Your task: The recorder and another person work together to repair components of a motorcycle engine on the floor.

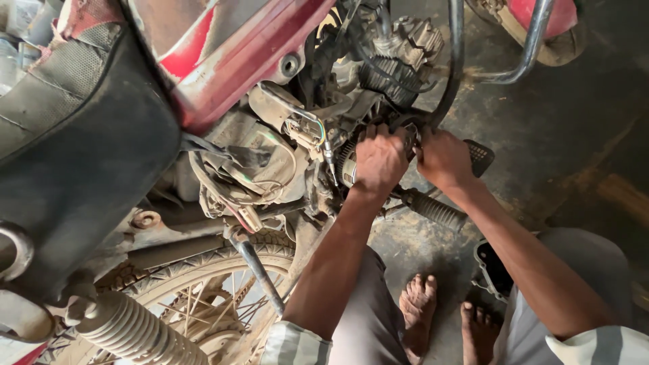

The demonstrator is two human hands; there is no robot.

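Observation:
I look down on a red motorcycle [223, 61] with its side panels off. My left hand [380, 161] is closed over a dusty metal part low on the engine [395, 51], beside a ribbed round housing [346, 162]. My right hand [443, 159] grips the same spot from the right, fingers curled around a dark part that is mostly hidden. Both hands touch each other at the engine's side, just above the rubber footrest [433, 209].
A black seat [74, 149] fills the left. Loose wiring and connectors [250, 182] hang by the frame. The rear wheel [209, 297] and shock spring [135, 331] sit at lower left. My bare feet [419, 311] rest on the stained concrete floor [574, 135], next to a dark engine cover [493, 270].

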